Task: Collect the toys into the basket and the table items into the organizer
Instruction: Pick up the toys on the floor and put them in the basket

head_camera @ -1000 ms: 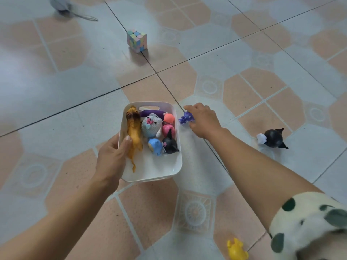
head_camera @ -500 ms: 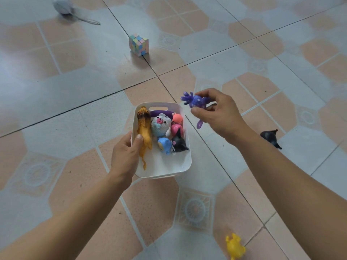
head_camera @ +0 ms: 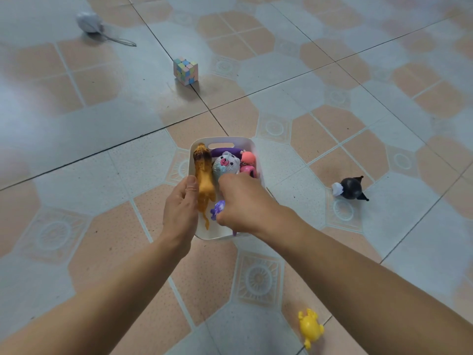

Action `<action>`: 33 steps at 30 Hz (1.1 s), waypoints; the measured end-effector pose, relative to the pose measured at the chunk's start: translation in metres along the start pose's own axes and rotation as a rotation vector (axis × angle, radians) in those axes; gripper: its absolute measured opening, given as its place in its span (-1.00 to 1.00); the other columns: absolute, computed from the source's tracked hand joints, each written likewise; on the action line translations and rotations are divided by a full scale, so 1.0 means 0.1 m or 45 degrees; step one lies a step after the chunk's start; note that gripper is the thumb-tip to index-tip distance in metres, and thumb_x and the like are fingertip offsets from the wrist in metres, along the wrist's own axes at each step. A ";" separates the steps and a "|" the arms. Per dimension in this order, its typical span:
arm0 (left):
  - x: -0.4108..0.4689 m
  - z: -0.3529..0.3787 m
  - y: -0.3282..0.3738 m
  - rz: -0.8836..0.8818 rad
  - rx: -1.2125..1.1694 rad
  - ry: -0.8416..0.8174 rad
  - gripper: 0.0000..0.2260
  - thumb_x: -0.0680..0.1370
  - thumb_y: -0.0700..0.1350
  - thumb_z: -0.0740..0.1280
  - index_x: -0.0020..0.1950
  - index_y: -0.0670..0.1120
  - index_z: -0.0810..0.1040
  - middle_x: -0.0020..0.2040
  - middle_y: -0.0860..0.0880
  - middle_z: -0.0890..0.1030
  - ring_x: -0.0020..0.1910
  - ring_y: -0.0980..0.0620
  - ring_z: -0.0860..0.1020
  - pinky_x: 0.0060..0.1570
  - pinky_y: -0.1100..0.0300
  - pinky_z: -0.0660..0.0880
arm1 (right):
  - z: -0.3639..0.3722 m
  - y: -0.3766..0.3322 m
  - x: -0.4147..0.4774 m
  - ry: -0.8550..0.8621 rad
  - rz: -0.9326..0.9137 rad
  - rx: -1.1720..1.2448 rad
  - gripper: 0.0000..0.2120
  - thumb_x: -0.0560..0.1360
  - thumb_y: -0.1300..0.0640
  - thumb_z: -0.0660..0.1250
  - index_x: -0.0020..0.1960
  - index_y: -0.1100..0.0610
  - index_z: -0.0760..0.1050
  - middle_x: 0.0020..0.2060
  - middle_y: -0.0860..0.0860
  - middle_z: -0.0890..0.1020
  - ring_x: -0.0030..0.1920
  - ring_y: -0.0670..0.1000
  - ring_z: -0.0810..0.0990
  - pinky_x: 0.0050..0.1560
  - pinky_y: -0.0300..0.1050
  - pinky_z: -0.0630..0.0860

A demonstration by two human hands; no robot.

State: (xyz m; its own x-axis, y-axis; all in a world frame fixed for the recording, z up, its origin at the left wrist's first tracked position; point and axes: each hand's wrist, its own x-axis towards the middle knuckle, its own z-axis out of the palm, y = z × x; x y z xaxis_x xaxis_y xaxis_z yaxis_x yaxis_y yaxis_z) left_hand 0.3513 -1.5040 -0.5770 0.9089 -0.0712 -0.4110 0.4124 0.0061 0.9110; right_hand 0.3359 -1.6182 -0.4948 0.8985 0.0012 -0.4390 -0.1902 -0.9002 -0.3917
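Observation:
A white basket [head_camera: 252,147] sits on the tiled floor, holding a yellow-brown lion toy [head_camera: 203,175], a knitted pig-faced plush [head_camera: 227,162] and pink figures [head_camera: 248,162]. My left hand [head_camera: 180,211] grips the basket's left rim, thumb against the lion. My right hand [head_camera: 243,203] is low over the basket's near half, fingers closed around a small purple toy [head_camera: 217,208] that pokes out on the left. The hand hides the other small toys beneath it.
On the floor lie a black and white figure [head_camera: 349,188] to the right, a yellow toy [head_camera: 309,327] near the bottom, a pastel puzzle cube [head_camera: 185,70] further away and a grey plush with a cord [head_camera: 89,21] at the far left.
My right hand picked the purple toy off the floor beside the basket, lifted it, and has now brought it down into the basket. My left hand stayed on the rim.

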 end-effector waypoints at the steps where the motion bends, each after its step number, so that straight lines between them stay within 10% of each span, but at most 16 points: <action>1: -0.01 0.01 0.01 0.005 -0.008 -0.004 -0.61 0.63 0.11 0.12 -0.04 -0.19 0.53 -0.20 -0.10 0.58 -0.19 -0.06 0.53 -0.09 -0.06 0.50 | 0.01 -0.03 -0.01 0.005 0.001 -0.042 -0.81 0.42 0.23 0.37 -0.22 0.13 0.34 -0.20 0.09 0.46 -0.18 0.14 0.53 -0.29 -0.13 0.42; 5: -0.06 0.08 0.05 0.018 -0.057 -0.019 -0.57 0.65 0.09 0.11 0.07 -0.29 0.50 -0.15 -0.13 0.56 -0.15 -0.06 0.52 -0.08 -0.01 0.48 | 0.12 -0.07 0.03 0.103 0.038 -0.001 -0.65 0.42 0.16 0.42 0.15 0.17 0.41 0.04 0.16 0.54 0.03 0.20 0.57 -0.07 -0.05 0.48; 14: -0.06 0.10 0.00 -0.022 -0.101 -0.020 -0.58 0.64 0.10 0.11 0.14 -0.22 0.54 -0.07 -0.15 0.64 -0.13 -0.02 0.62 -0.14 0.13 0.58 | 0.07 0.17 -0.13 -0.062 0.103 0.623 -0.41 0.28 0.23 0.52 0.22 0.07 0.34 0.06 0.05 0.56 0.02 0.08 0.60 0.09 0.06 0.58; 33: -0.18 0.31 0.08 0.017 -0.071 -0.057 -0.71 0.61 0.06 0.20 0.08 -0.13 0.53 -0.21 -0.03 0.65 -0.36 0.17 0.65 -0.43 0.32 0.53 | 0.20 0.34 -0.28 0.323 -0.261 0.287 -0.60 0.36 0.20 0.50 0.10 0.10 0.38 -0.06 0.08 0.62 -0.05 0.09 0.59 -0.01 0.03 0.59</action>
State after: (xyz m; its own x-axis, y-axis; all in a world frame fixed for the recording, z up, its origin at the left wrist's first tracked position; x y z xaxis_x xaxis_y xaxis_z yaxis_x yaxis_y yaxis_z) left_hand 0.3362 -1.5334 -0.5613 0.9112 -0.1153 -0.3956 0.4042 0.0631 0.9125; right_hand 0.2967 -1.6401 -0.5123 0.9907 0.0380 -0.1307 -0.0535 -0.7743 -0.6305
